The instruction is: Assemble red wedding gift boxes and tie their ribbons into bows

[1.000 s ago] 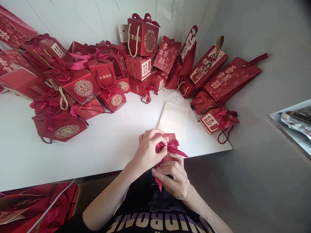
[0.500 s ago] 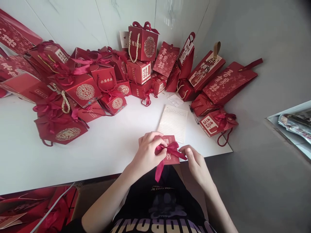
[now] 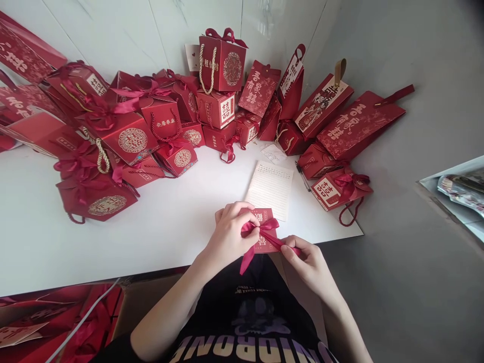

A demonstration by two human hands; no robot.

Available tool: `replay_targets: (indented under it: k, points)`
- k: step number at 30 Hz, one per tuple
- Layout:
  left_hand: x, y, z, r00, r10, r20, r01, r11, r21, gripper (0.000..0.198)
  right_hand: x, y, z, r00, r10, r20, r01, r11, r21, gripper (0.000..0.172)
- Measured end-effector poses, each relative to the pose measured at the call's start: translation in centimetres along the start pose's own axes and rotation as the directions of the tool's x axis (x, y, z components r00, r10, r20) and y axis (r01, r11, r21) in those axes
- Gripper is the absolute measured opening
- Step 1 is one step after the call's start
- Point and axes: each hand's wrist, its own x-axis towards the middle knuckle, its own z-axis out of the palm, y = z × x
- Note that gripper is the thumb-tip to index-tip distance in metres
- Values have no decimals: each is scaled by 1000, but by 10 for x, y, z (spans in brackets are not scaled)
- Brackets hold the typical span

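1. Since half a second ago, my right hand (image 3: 310,262) has dropped slightly toward the lower right of the frame, and its fingers, loose then, now pinch the ribbon tail (image 3: 280,242).
2. Left hand (image 3: 229,239): fingers curled together, thumb and forefinger clamped on the left loop of the bow (image 3: 264,228), holding it against the small red box (image 3: 266,218).
3. Key relation: the pinched tail runs as a taut line from the knot at frame centre down and to the right into my right fingertips. Its long axis points from the left hand toward the right hand.
4. The box lies up and to the left of my right hand, not touching it. The left hand is the nearer one and is in contact with it.
5. A second tail (image 3: 247,259) hangs free, down and to the left, over the table (image 3: 151,232) edge.
6. Box position: lower centre of the frame, at the near table edge, just below the lined notepad (image 3: 270,189).
7. Red gift boxes (image 3: 128,136) are stacked across the upper frame, well apart from both hands.
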Motion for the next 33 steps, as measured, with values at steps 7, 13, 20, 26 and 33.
replay_targets:
  k: [7, 13, 20, 26, 33]
  points:
    - [-2, -2, 2, 1000, -5, -2, 5, 1000, -3, 10, -5, 4, -11, 995, -26, 99, 26, 1000, -3, 40]
    - [0, -1, 4, 1000, -11, -5, 11, 1000, -8, 9, -10, 2, -23, 998, 4, 70, 7, 986, -164, 37]
    - [1, 1, 4, 1000, -19, -21, 19, 1000, 7, 9, -40, -8, 6, 994, -40, 106, 56, 987, -150, 45]
    - [1, 2, 3, 999, -32, -23, 32, 999, 8, 9, -20, 3, 54, 954, -39, 298, 14, 996, 89, 32]
    - [0, 4, 4, 998, -51, -22, 51, 999, -11, 9, -18, -5, 77, 968, -119, 221, 53, 958, 281, 39]
